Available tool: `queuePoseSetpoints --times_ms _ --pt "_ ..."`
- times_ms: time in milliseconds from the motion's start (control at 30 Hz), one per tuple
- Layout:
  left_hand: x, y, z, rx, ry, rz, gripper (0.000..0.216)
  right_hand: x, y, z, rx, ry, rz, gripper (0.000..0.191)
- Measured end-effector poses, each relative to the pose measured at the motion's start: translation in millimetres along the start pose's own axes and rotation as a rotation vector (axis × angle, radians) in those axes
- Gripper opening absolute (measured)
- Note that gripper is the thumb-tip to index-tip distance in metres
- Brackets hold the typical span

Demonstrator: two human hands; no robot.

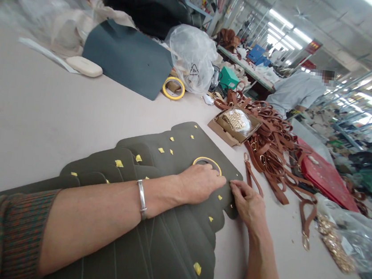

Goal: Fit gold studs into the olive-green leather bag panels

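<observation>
A fanned stack of dark olive-green leather-like panels (164, 240) with scalloped edges lies under my hands, dotted with small bits of yellow tape (197, 268). My left hand (199, 183), a silver bangle on its wrist, is closed over a roll of yellow tape (208, 160); the hand covers most of the roll. At the panels' right edge, my right hand (248, 203) is pinched with thumb and fingertips together. What those fingertips hold is too small to make out. Small shiny metal dots show on the panel corner beside them.
Brown leather straps (269, 144) with metal clasps pile up at the right, beside a cardboard box (225, 133) of gold-coloured hardware. Another yellow tape roll (172, 97), a blue-grey sheet (124, 58) and a clear plastic bag (191, 57) lie behind. A person (295, 91) stands farther back.
</observation>
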State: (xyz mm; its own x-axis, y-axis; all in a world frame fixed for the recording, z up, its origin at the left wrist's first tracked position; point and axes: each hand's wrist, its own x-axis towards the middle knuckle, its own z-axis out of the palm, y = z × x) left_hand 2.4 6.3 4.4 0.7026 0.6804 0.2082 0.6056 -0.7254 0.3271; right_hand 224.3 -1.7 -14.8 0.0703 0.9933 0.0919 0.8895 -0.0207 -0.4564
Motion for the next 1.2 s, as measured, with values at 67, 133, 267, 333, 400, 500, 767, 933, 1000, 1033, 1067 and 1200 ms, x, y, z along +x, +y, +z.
queuePoseSetpoints --times_ms 67,133,267,333,400,500,767,933,1000,1033,1067,1200 --pt "0.5 -0.2 0.1 -0.036 0.049 0.017 0.021 -2.3 6.4 -2.9 0.188 -0.006 0.057 0.046" --pt "1.3 -0.4 -0.1 -0.094 0.092 0.036 0.02 -5.8 11.6 -7.4 0.438 0.06 0.15 0.055" --pt "1.7 -0.5 -1.7 -0.208 0.152 0.085 0.021 -17.0 7.4 -18.7 0.665 0.128 0.157 0.045" --pt "1.4 -0.3 -2.5 -0.248 0.172 0.109 0.03 -23.5 -2.8 -21.6 0.633 0.05 0.096 0.037" --pt "0.9 -0.1 -3.1 -0.271 0.179 0.119 0.04 -29.0 -14.6 -21.0 0.583 -0.006 0.015 0.032" --pt "0.4 0.9 -4.1 -0.275 0.167 0.104 0.044 -33.1 -28.2 -15.5 0.49 -0.009 -0.137 0.027" --pt "-0.8 4.0 -5.6 -0.236 0.109 0.023 0.038 -34.9 -44.5 -6.0 0.192 0.144 -0.366 0.017" --pt "-1.0 3.0 -7.2 -0.211 0.098 0.019 0.019 -39.5 -48.5 0.8 0.028 0.279 -0.366 0.017" --pt "-0.5 2.5 -8.3 -0.196 0.102 0.014 0.01 -41.9 -49.3 3.0 -0.002 0.326 -0.372 0.017" --pt "-0.2 2.4 -8.7 -0.187 0.105 0.012 0.01 -43.1 -50.2 3.6 -0.009 0.333 -0.357 0.017" --pt "0.1 2.4 -8.9 -0.174 0.107 0.007 0.01 -44.2 -51.5 4.0 -0.007 0.334 -0.325 0.017" --pt "-0.2 4.2 -9.5 -0.112 0.155 0.014 0.011 -44.9 -59.9 4.2 0.262 0.27 -0.067 0.019"
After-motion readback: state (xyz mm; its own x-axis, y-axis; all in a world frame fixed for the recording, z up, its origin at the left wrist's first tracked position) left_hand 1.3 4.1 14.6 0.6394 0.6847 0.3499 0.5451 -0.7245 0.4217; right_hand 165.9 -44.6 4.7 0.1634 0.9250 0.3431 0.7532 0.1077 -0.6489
